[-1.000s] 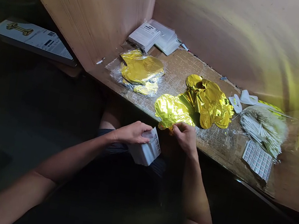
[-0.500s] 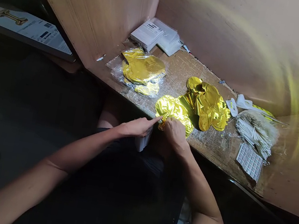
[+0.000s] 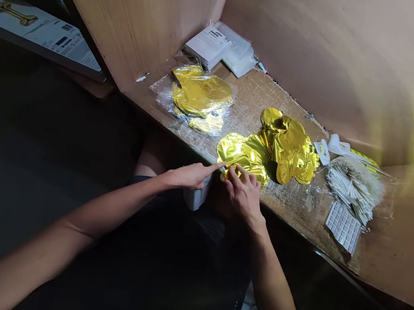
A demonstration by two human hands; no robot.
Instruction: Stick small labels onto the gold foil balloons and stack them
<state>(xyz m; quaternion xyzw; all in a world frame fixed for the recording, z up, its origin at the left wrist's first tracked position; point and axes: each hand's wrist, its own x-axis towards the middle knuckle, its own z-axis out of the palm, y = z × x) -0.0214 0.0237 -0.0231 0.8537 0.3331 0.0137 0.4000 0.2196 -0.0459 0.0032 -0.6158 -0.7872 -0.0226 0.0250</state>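
A flat gold foil balloon [image 3: 242, 150] lies at the front edge of the bench, creased and shiny. My left hand [image 3: 192, 175] is at its near edge, index finger stretched onto the foil and the other fingers curled. Directly beneath that hand is a white packet-like item [image 3: 195, 199]; whether my fingers grip it is hidden. My right hand [image 3: 243, 193] rests on the foil's near side, its fingers bent and apart. Just behind, more gold foil balloons [image 3: 290, 148] lie in a crumpled heap that touches the front one.
Gold balloons in clear plastic [image 3: 202, 92] lie left. White printed cards [image 3: 209, 46] and clear sleeves [image 3: 239, 62] are stacked in the back corner. At right are white sticks [image 3: 353, 186], white ribbon [image 3: 339, 144] and a label sheet [image 3: 343, 227]. A wooden side wall [image 3: 136, 9] bounds the bench.
My right hand's fingers have gone from bunched together on the foil to spread apart. The left hand keeps its pose. The view has shifted slightly.
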